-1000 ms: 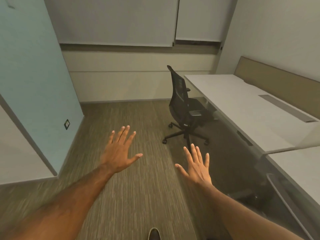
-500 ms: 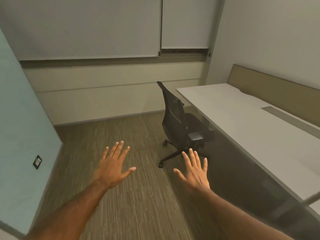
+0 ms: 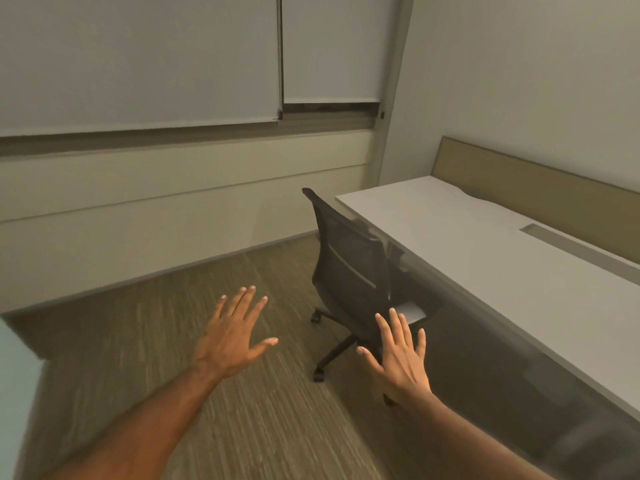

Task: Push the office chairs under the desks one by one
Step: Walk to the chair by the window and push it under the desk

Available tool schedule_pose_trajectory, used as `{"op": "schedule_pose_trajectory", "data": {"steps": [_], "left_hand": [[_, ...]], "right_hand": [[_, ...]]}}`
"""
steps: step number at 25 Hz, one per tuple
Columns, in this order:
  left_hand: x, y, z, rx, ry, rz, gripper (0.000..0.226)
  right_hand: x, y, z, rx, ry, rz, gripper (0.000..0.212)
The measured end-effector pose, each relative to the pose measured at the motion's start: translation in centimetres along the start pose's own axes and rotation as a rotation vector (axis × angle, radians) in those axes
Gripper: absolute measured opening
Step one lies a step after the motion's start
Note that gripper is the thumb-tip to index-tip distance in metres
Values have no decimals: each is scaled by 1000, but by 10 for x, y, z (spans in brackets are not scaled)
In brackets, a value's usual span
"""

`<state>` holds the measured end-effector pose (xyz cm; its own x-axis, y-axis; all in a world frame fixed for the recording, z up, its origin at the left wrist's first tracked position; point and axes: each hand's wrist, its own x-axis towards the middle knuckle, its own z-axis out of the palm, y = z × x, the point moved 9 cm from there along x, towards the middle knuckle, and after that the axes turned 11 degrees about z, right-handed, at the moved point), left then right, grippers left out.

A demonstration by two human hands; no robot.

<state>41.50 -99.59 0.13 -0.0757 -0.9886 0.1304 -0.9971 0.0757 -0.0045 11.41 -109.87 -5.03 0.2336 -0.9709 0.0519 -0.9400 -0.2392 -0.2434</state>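
A black mesh office chair (image 3: 349,271) on castors stands on the carpet, its seat facing the long white desk (image 3: 502,271) on the right and its back toward me. The seat's front sits partly under the desk edge. My left hand (image 3: 232,336) is stretched forward, palm down with fingers spread, left of the chair and apart from it. My right hand (image 3: 401,358) is also spread and empty, raised in front of the chair's base and seat; I cannot tell that it touches the chair.
A tan divider panel (image 3: 540,199) runs along the desk's far side. A pale wall with window blinds (image 3: 138,64) closes the room ahead. A light blue partition (image 3: 17,393) edges in at lower left. Striped carpet (image 3: 207,306) lies between me and the wall.
The view has closed in on the chair, which now appears larger and nearer. Both hands stay spread and outstretched, with the right hand now overlapping the chair's base.
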Motion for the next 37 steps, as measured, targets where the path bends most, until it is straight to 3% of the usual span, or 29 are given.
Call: {"op": "schedule_pose_trajectory", "data": {"steps": [5,9,15,20,25,31,37], "left_hand": [[94,-66,-3,-6,50,44,107],[182,-95,4,2,61,94,94],[301,-131,18,16,28,130,93],[391,-149,36,-27,5,234,93],[485,-148,63,-65,-65,430,93],[588,-163,98,-16,-266,610,107],[643,-164,107,-103,-392,885,110]], "right_hand": [[74,-45,4,18,57,33,88],[160,-60,-2,9,126,47,93],[292,-82,-4,-5,172,58,93],[372,-81,5,-30,74,203,105],[405,-72,8,-111,-31,374,119],[409,-70,-2,-147,90,535,87],[403,-72,-2,-153,167,661,93]]}}
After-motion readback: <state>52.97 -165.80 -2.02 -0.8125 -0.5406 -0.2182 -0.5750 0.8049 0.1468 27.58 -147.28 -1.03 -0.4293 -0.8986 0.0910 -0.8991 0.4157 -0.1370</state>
